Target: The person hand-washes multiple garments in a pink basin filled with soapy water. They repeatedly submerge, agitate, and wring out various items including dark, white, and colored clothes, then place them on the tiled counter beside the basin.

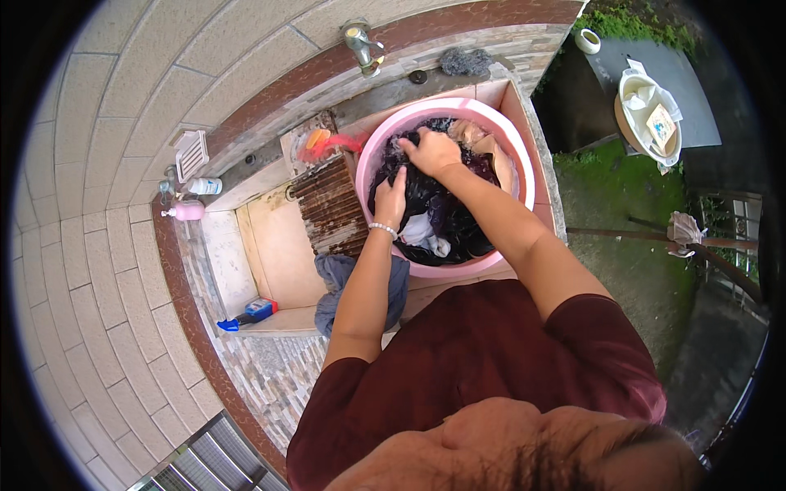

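Beige brick wall far left; below it, a tiled wash sink with a rust-brown ridged slab. Right of the slab: a round pink plastic tub holding soaked black cloth. Left hand and right hand touch the cloth toward the tub's far left; fingers partly hidden, cannot tell whether either is clamped.

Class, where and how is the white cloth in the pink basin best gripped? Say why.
Probably best pinched by the raised folds of the white cloth, coming from above over the near rim of the pink basin. It lies bunched on top of the dark laundry, so loose folds show, and the left hand and right hand are farther in, leaving that side open.
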Demonstrator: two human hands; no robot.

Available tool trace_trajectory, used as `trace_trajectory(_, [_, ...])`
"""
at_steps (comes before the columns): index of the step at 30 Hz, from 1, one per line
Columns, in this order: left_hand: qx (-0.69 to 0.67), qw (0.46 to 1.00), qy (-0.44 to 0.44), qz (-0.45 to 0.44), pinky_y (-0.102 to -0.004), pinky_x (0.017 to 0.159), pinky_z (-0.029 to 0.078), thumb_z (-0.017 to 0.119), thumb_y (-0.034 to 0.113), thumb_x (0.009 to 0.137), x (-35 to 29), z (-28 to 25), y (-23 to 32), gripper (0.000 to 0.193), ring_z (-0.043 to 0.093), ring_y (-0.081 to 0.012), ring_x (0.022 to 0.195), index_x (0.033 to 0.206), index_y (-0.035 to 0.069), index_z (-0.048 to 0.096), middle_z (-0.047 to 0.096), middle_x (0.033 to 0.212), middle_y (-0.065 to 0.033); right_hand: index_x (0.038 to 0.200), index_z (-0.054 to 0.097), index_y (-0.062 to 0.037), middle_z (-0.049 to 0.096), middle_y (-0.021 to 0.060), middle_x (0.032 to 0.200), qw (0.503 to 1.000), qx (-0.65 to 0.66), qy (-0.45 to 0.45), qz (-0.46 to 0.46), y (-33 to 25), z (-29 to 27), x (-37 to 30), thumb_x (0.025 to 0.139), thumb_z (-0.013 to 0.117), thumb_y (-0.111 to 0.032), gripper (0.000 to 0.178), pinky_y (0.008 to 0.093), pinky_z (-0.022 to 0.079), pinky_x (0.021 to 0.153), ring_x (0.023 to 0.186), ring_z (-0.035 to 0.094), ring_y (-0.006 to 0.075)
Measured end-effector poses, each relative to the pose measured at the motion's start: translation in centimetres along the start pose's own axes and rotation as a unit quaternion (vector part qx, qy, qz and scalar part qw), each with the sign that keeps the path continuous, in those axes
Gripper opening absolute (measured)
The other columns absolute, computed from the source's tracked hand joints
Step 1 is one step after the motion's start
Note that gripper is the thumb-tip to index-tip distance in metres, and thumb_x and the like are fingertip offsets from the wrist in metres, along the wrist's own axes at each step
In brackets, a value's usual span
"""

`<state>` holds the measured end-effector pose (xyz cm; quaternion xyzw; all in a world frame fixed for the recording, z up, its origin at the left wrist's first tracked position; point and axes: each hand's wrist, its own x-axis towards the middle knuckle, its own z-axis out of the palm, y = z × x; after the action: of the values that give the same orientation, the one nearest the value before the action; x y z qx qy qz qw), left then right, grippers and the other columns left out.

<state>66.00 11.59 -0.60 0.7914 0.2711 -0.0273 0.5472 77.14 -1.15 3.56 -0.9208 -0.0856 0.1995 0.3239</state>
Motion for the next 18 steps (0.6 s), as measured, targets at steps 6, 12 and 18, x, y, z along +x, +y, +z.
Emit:
trace_trajectory(6, [0.45, 0.886, 0.033, 0.109, -0.0568, 0.108, 0.03, 0.062, 0.04, 0.09, -1.2, 0.0, 3.0, 0.067, 0.029, -0.0404, 0.141, 0.151, 0.034, 0.034, 0.028, 0.155, -0.0212, 0.136, 0.048, -0.0118, 0.051, 0.0271, 0.133, 0.995, -0.022, 0.097, -0.014, 7.8, -1.0, 1.7, 0.09, 0.059, -0.043, 0.056, 0.0493, 0.04, 0.104, 0.12, 0.053, 0.0425])
trace_trajectory(12, [0.527, 0.838, -0.094, 0.102, -0.0592, 0.117, 0.011, 0.051, 0.032, 0.094, 1.2, 5.2, -3.7, 0.061, 0.008, -0.0407, 0.149, 0.152, 0.023, 0.035, 0.01, 0.162, -0.0188, 0.147, 0.039, -0.0251, 0.039, 0.0224, 0.145, 0.965, -0.171, 0.04, -0.194, 9.8, 5.7, -1.8, 0.085, 0.056, -0.012, 0.065, 0.0476, 0.037, 0.107, 0.129, 0.042, 0.0391])
trace_trajectory(18, [0.475, 0.824, -0.311, -0.008, -0.0428, 0.116, 0.027, 0.047, 0.033, 0.093, 7.0, 4.5, -4.1, 0.057, 0.034, -0.0394, 0.141, 0.146, 0.011, 0.044, 0.04, 0.149, -0.0258, 0.138, 0.051, -0.018, 0.053, 0.0222, 0.135, 0.962, -0.138, -0.075, -0.222, 10.9, 4.9, 3.8, 0.085, 0.055, -0.009, 0.053, 0.0425, 0.039, 0.108, 0.129, 0.048, 0.0345])
